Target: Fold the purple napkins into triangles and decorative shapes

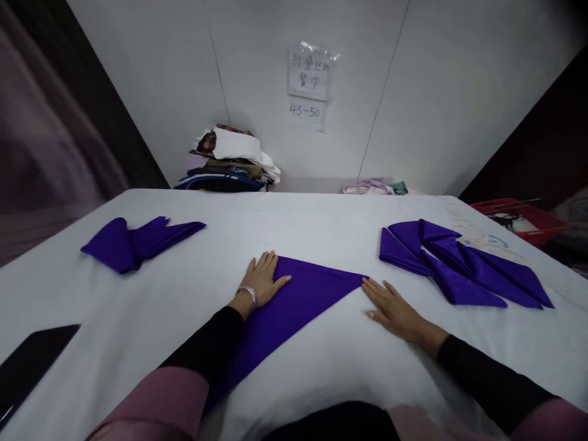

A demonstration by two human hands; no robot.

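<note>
A purple cloth napkin (298,300) lies folded into a triangle on the white table (321,226), straight in front of me. My left hand (263,278) rests flat on the napkin's far left corner, fingers stretched out; a silver bracelet sits on that wrist. My right hand (394,306) lies flat on the table with its fingertips touching the napkin's right tip. Neither hand holds anything.
A folded purple napkin (133,242) lies at the left, a pile of purple napkins (459,263) at the right. Stacked fabrics (229,162) sit against the wall, more cloth (372,187) at the back. A red basket (528,217) stands far right, a dark flat object (27,361) near left.
</note>
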